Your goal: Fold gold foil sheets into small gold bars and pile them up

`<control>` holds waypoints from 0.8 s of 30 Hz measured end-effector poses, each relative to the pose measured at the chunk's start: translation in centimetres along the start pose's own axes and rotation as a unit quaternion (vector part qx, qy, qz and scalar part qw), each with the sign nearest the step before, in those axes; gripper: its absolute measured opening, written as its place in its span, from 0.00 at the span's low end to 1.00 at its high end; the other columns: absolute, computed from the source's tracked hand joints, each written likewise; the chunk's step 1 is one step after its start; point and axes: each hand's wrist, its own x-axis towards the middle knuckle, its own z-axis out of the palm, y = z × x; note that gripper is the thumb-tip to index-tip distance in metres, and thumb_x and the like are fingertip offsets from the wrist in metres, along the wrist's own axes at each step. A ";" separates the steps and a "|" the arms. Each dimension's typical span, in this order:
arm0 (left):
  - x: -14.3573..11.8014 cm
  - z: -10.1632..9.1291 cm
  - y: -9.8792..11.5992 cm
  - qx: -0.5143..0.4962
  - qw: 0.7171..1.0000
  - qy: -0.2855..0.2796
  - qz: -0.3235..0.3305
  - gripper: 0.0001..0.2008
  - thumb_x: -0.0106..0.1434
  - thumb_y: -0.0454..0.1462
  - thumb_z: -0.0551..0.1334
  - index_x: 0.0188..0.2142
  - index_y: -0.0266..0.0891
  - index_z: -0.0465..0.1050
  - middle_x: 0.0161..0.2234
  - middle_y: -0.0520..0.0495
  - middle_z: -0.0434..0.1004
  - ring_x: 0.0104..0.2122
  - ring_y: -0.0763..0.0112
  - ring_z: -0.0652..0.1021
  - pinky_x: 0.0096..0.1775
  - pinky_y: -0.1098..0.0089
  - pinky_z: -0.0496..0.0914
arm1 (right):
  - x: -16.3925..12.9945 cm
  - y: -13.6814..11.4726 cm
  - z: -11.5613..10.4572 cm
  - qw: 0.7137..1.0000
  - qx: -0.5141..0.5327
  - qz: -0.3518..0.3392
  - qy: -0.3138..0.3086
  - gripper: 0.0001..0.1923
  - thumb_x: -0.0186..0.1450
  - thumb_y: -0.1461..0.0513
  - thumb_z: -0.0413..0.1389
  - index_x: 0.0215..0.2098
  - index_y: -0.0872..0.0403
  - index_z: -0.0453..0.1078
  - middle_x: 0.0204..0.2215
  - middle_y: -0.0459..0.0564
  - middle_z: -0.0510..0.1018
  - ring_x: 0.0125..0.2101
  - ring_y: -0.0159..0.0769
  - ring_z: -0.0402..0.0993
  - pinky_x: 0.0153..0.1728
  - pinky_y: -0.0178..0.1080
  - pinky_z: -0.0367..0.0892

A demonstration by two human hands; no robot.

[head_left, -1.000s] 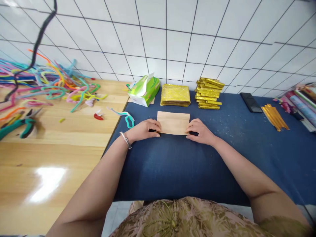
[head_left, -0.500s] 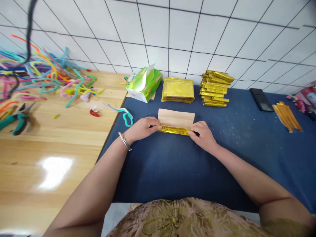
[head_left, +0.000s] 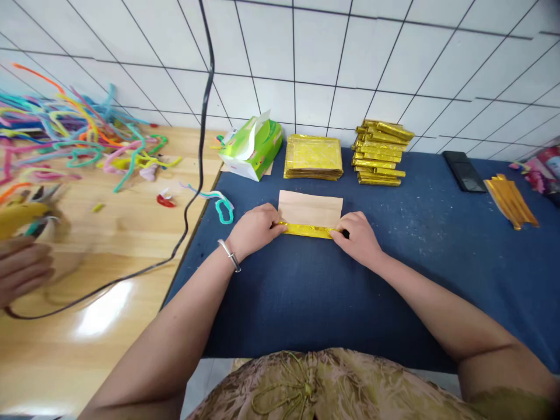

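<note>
A sheet of paper (head_left: 310, 209), tan on its back and gold on its face, lies on the blue cloth (head_left: 332, 280). Its near edge is folded up into a narrow gold strip (head_left: 307, 230). My left hand (head_left: 254, 228) pinches the strip's left end and my right hand (head_left: 357, 236) pinches its right end. Both hands rest on the cloth. A silver bracelet sits on my left wrist.
Behind the sheet lie a flat stack of gold sheets (head_left: 313, 156), a pile of folded gold pieces (head_left: 381, 153), a green tissue box (head_left: 251, 148), a black phone (head_left: 464, 170) and gold strips (head_left: 510, 200). Pipe cleaners (head_left: 74, 137) cover the wooden table. Another person's hand (head_left: 21, 265) and a black cable (head_left: 192, 169) are at left.
The sheet's near edge went from flat tan to a folded-up gold strip. A black cable swung across the wooden table, and another person's hand came in at the left edge.
</note>
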 end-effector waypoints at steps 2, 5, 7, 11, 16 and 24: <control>0.0 0.0 0.1 0.018 1.000 -0.007 -0.006 0.12 0.62 0.41 0.59 0.26 0.37 0.69 0.33 0.46 0.72 0.35 0.69 0.73 0.39 0.69 0.68 | 0.1 0.0 -0.1 1.000 -0.006 -0.005 -0.005 0.11 0.62 0.60 0.54 0.23 0.52 0.64 0.27 0.47 0.71 0.33 0.37 0.65 0.41 0.43 0.59; 0.0 0.1 0.2 0.046 0.999 -0.010 -0.022 0.12 0.62 0.42 0.58 0.26 0.36 0.70 0.34 0.46 0.72 0.35 0.69 0.73 0.39 0.70 0.67 | 0.2 0.0 -0.1 1.000 -0.014 -0.006 -0.007 0.11 0.62 0.60 0.54 0.22 0.52 0.64 0.26 0.47 0.71 0.33 0.36 0.65 0.41 0.42 0.59; 0.0 0.2 0.2 0.057 0.998 -0.012 -0.035 0.13 0.62 0.43 0.58 0.27 0.36 0.71 0.34 0.45 0.72 0.34 0.69 0.74 0.39 0.70 0.67 | 0.3 0.0 0.0 1.000 -0.021 -0.002 -0.006 0.11 0.61 0.60 0.55 0.21 0.52 0.64 0.26 0.47 0.71 0.33 0.37 0.64 0.40 0.42 0.58; 0.1 0.3 0.1 0.064 0.997 -0.015 -0.051 0.13 0.62 0.44 0.58 0.29 0.36 0.72 0.35 0.45 0.73 0.34 0.69 0.74 0.37 0.70 0.67 | 0.5 0.2 0.3 0.999 -0.031 0.003 -0.008 0.12 0.60 0.59 0.56 0.21 0.53 0.64 0.25 0.47 0.70 0.32 0.37 0.64 0.39 0.41 0.58; 0.1 0.3 0.2 0.069 0.996 -0.010 -0.058 0.14 0.62 0.44 0.58 0.28 0.36 0.72 0.34 0.46 0.73 0.33 0.70 0.74 0.35 0.70 0.66 | 0.7 0.2 0.3 0.999 -0.032 0.003 -0.009 0.11 0.59 0.59 0.56 0.20 0.53 0.64 0.25 0.47 0.70 0.32 0.36 0.63 0.39 0.41 0.58; 0.0 0.3 0.2 0.057 0.996 -0.008 -0.063 0.14 0.62 0.45 0.58 0.26 0.38 0.70 0.32 0.48 0.71 0.31 0.70 0.73 0.33 0.71 0.65 | 0.8 0.3 0.3 0.999 -0.034 -0.001 -0.012 0.12 0.59 0.60 0.56 0.20 0.53 0.62 0.24 0.47 0.69 0.31 0.36 0.62 0.38 0.41 0.57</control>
